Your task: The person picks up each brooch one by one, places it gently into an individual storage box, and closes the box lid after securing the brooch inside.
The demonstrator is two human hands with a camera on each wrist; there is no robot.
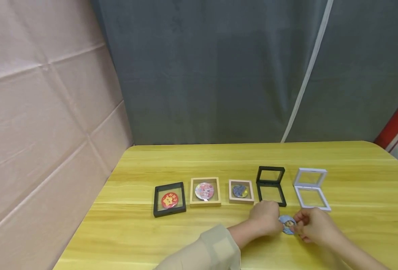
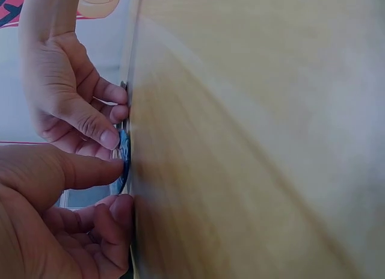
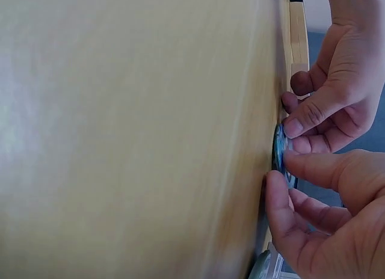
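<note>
A round blue badge (image 1: 288, 224) with a small picture at its centre is held low over the table, between both hands. The left hand (image 1: 266, 217) pinches its left edge, while the right hand (image 1: 315, 226) pinches the right edge between thumb and fingers. Seen from the left wrist, the badge (image 2: 125, 148) stands nearly edge-on under both thumbs. From the right wrist the badge (image 3: 279, 148) also appears as a thin edge. Just beyond the hands stand an unfolded black display frame (image 1: 271, 182) and an unfolded white display frame (image 1: 309, 185).
Left of the hands lie a black frame (image 1: 155, 202) with a red star badge (image 1: 170, 200), a tan frame (image 1: 205, 204) with a pink badge (image 1: 204, 191), and a pale pink frame (image 1: 241, 201) with a dark blue-yellow badge (image 1: 240, 191). A grey curtain (image 1: 199, 75) hangs behind the wooden table (image 1: 124, 232).
</note>
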